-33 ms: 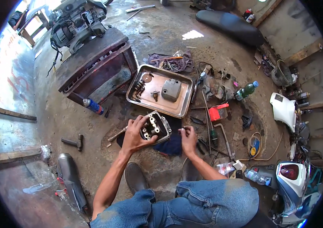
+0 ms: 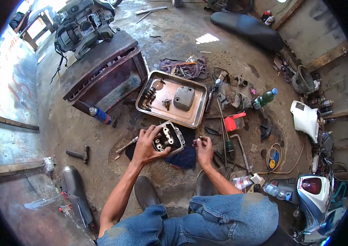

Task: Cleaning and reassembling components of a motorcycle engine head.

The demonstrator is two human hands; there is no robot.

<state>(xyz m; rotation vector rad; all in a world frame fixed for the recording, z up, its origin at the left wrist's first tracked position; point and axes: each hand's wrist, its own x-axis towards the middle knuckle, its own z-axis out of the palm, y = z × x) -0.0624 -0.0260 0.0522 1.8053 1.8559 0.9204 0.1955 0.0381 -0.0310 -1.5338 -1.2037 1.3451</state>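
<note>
My left hand (image 2: 144, 146) grips the near-left side of a metal engine cylinder head (image 2: 177, 138), thumb along its near edge and fingers over its far side. The part is tilted, its open face with pale metal mounts turned up. Beneath it lies a dark blue cloth (image 2: 185, 159). Right of the cylinder head, apart from it, my right hand (image 2: 204, 151) is closed in a pinch; what its fingertips hold is too small to name. Just beyond, a metal tray (image 2: 166, 113) carries a grey engine cover (image 2: 184, 98) and several small engine parts (image 2: 148, 98).
Left are a spray can (image 2: 100, 115), a hammer (image 2: 79, 154) and an exhaust muffler (image 2: 75, 188). An engine (image 2: 84, 28) stands on a dark wooden box (image 2: 104, 74). Rightward lie a red container (image 2: 234, 121), a green bottle (image 2: 265, 99) and a screwdriver (image 2: 229, 148). My shoes are nearby.
My right hand has shifted very slightly, its fingertips turning a little upward. The cylinder head has tilted slightly in my left hand.
</note>
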